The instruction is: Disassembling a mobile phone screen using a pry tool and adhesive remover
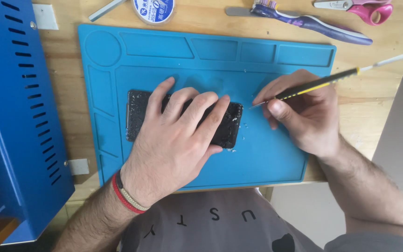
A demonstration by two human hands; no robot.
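Black and glossy, the phone (138, 114) lies flat near the middle of the blue silicone work mat (276, 154), its long axis running left to right across the view; pale crumbs and flecks speckle its exposed left part and its right end. The left hand (176, 140) presses down on it palm-first, fingers spread and laid flat along the phone's length, covering most of the middle and right half; it pins rather than grasps, and nothing is closed inside it. The right hand (304, 116) sits on the mat just to the right of the phone, fingers curled closed around a thin black-and-yellow pick tool (323, 83) in a pen-like grip; the tool's shaft slants up and to the right, its pale tail reaching past the mat's edge, while its fine metal tip points left and down toward the phone's upper right corner. Tip and corner are near but I cannot tell whether they touch; the right hand is plainly the closer one to that corner, and only the left hand's fingertips lie nearby. Small white fragments lie on the mat beside the phone's right end. Beyond the mat on the wooden table (383, 88) rest a purple toothbrush (313, 22), pink-handled scissors (369, 9) and a round reel of tape (153, 9); a blue metal casing (10, 116) with vent slots stands at the left.
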